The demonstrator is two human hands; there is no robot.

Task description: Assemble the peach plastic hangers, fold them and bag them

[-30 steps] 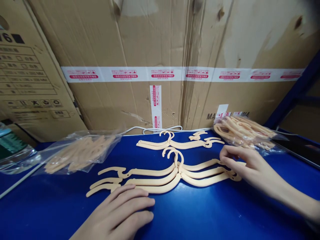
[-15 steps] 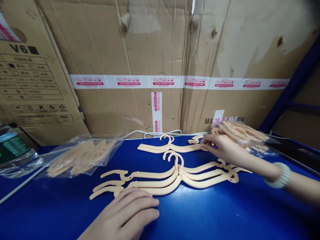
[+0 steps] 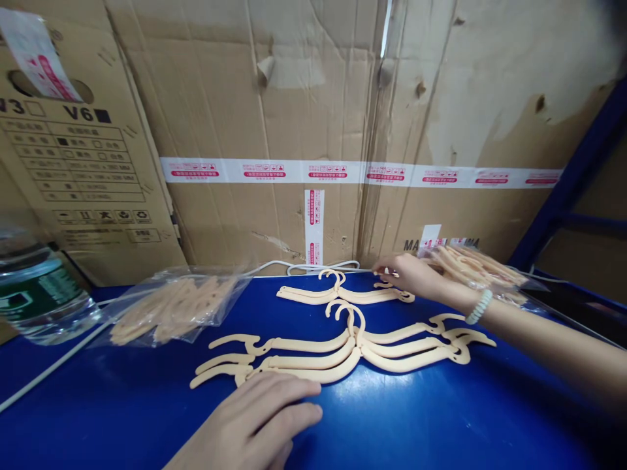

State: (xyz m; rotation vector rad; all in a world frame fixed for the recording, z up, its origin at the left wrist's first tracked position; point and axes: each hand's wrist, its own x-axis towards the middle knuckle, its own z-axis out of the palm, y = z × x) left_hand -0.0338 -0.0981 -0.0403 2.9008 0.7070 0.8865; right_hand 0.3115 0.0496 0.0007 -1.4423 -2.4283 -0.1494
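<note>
Three cream plastic hangers (image 3: 313, 360) lie nested on the blue table, their hooks pointing away from me and curved end pieces at both sides. My left hand (image 3: 255, 421) rests at the front one's left arm, fingers stretched out and holding nothing. Behind them, more cream hangers (image 3: 313, 297) lie together without such end pieces on their arms. My right hand (image 3: 409, 273) is at the back, to the right of their hooks, fingertips pinched on a small cream hanger end piece. Its fingers cover much of that piece. Another small piece (image 3: 383, 284) shows just below them.
Clear bags of cream plastic parts lie at the left (image 3: 171, 310) and at the back right (image 3: 482, 266). A water bottle (image 3: 42, 294) stands far left beside a white cable (image 3: 53, 369). Large cardboard boxes (image 3: 274, 222) wall off the back; a dark flat object (image 3: 568, 307) lies right.
My right hand has moved left from beside the right bag, over the small pieces. My left hand stays by the front hanger. The whole view has shifted slightly.
</note>
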